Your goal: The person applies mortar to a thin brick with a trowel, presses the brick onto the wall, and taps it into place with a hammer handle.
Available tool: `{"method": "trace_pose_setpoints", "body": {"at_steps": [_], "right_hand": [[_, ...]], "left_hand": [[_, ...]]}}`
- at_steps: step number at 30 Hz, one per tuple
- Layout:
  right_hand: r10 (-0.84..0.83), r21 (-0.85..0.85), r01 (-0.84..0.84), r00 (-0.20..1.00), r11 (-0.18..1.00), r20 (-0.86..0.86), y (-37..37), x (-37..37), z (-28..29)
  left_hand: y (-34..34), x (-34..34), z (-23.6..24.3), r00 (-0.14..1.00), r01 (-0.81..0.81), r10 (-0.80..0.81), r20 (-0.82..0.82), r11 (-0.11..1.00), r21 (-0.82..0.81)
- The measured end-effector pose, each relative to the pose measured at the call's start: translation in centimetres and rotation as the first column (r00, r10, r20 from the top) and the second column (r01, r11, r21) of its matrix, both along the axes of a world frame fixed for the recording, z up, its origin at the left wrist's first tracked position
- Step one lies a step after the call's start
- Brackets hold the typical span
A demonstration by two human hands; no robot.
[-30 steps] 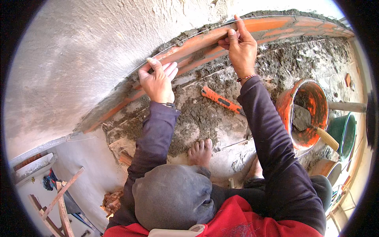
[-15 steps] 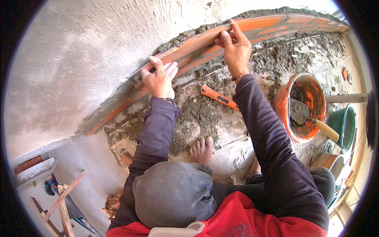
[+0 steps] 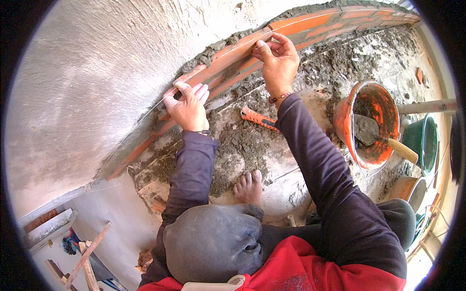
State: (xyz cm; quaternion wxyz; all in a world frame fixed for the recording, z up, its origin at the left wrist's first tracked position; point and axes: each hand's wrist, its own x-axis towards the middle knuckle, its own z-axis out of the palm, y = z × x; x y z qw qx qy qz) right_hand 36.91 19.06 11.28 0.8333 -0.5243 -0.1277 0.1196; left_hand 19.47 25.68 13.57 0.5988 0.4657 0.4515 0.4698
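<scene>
A long, flat orange brick [image 3: 225,57] stands on edge along the top of a low brick course against the rough plastered wall. At its left end is my left hand [image 3: 188,109], its thumb at the upper edge and its other fingers stretched along the front face. My right hand [image 3: 280,68] is at the brick's right end, thumb and bent fingers close together against the face. A thin white string [image 3: 301,22] runs along the top edge, near the right fingertips. Grey mortar [image 3: 206,56] lies behind the brick. The fingers' exact contact points are partly hidden.
An orange-handled tool [image 3: 259,119] lies on mortar-strewn ground below my hands. To the right, an orange bucket [image 3: 343,116] holds a wooden-handled trowel [image 3: 400,149], with a green bucket [image 3: 412,140] beyond. My bare foot [image 3: 248,188] is below the mortar pile. Wooden poles [image 3: 87,254] stand lower left.
The view has shifted slightly. My right index finger has come down from the brick's top edge to its front by the end. My left hand stays at the left end.
</scene>
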Motion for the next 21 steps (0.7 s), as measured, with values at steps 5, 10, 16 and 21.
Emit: {"method": "trace_pose_setpoints", "body": {"at_steps": [5,10,16,21], "right_hand": [[0.015,-0.081,-0.016,1.000,0.997,-0.006,0.1,0.9,0.1],[0.048,-0.167,-0.049,0.999,0.985,-0.009,0.0,1.6,0.7],[-0.026,-0.223,0.051,0.993,0.973,0.114,0.1,2.4,-1.0],[-0.074,-0.297,0.125,0.981,0.947,0.177,-0.1,1.8,-0.6]], "left_hand": [[0.0,0.1,0.3,0.999,0.007,-0.007,-0.050,1.000,-0.002],[0.1,-0.2,0.7,0.995,0.030,-0.032,-0.098,0.999,-0.022],[-0.2,0.2,0.2,0.997,0.017,-0.016,-0.072,1.000,0.009],[0.0,-0.2,-0.1,0.992,0.030,-0.023,-0.124,0.998,0.059]]}}
